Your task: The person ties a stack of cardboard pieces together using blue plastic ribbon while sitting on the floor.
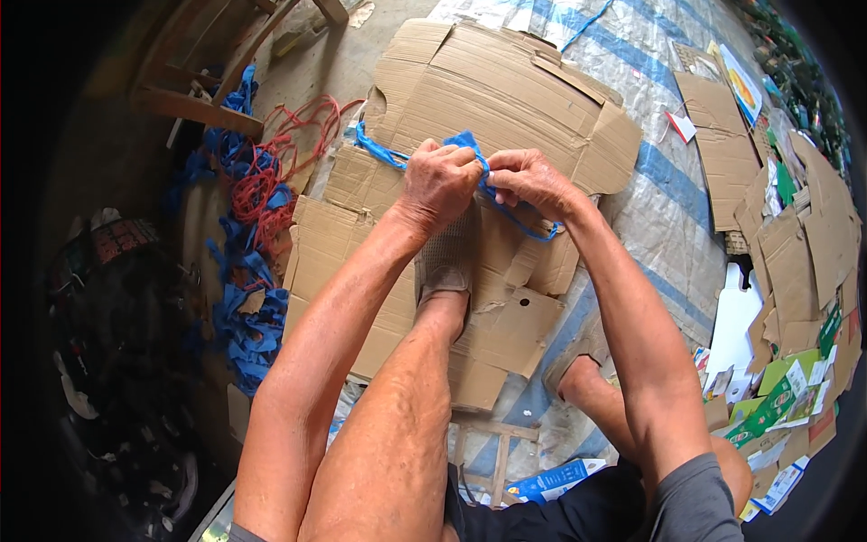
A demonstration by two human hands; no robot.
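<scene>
Tying blue strap (506, 210) over flattened cardboard stack (488, 99) | left hand (440, 181) and right hand (531, 177) fingers pinched shut on strap | next, we judge: cinch knot tight

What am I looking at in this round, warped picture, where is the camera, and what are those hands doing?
This is a single view from a wide fisheye camera worn on a person's head, looking down, so straight edges bend near the rim. No machine is involved: the two bare forearms rising from the bottom edge belong to the wearer. The left hand and right hand both grip a blue plastic strap over a stack of flattened brown cardboard boxes. One foot in a mesh shoe presses on the stack. It lies on a blue-and-white striped woven tarp. To the left sits a tangle of red and blue straps; to the right, more cardboard pieces and flattened printed cartons.
</scene>
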